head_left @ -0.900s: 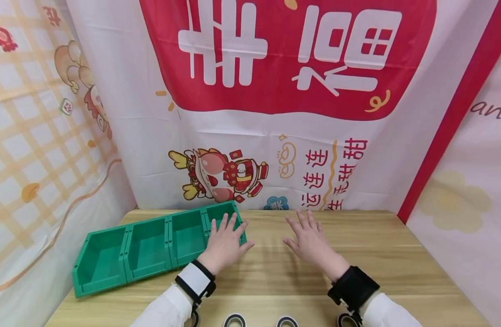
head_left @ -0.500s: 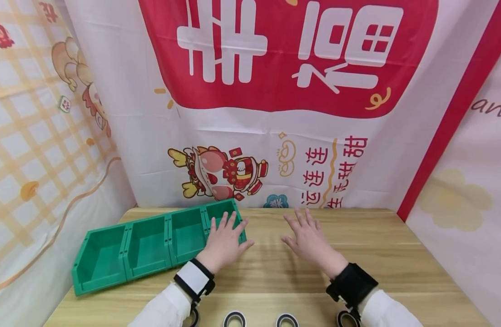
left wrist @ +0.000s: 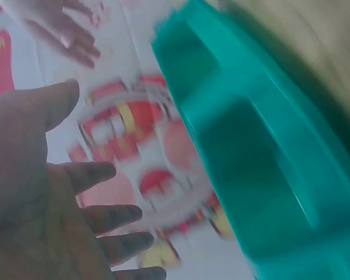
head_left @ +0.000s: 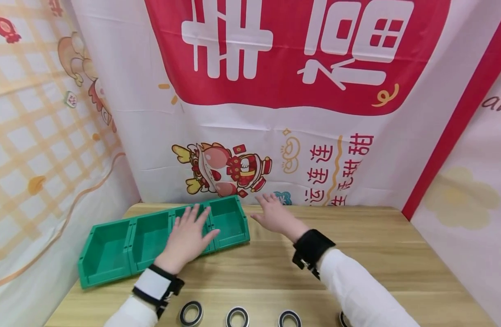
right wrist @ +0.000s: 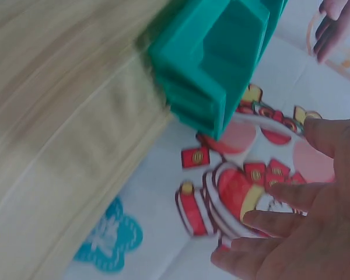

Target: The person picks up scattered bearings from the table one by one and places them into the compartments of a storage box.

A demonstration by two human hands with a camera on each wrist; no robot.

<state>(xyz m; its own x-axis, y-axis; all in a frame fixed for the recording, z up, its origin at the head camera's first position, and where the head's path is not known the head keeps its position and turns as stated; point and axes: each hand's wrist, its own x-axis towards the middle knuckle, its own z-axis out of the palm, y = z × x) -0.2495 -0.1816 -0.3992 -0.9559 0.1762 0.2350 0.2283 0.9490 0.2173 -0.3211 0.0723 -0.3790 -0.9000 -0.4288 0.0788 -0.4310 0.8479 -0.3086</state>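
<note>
A green bin with several compartments (head_left: 152,243) sits at the left of the wooden table, its inside bare where it shows. My left hand (head_left: 187,237) hovers over the bin's third compartment from the left, fingers spread and holding nothing. Just past the bin's right end, my right hand (head_left: 276,216) is held in the air, fingers straight, also with nothing in it. In the left wrist view the palm and spread fingers (left wrist: 114,219) show beside the bin's wall. The right wrist view has the right hand's fingers (right wrist: 268,224) extended, apart from the bin.
Several ring-shaped bearings lie in a row along the near edge, among them one at left (head_left: 190,313), one in the middle (head_left: 245,313) and one further right (head_left: 298,320); another is partly behind the right sleeve. A printed cloth (head_left: 250,118) hangs behind the table (head_left: 356,240).
Both hands have moved left: the left from the bin's rightmost compartment to the one beside it, the right toward the bin's right end. The left bearing has come out from behind the sleeve.
</note>
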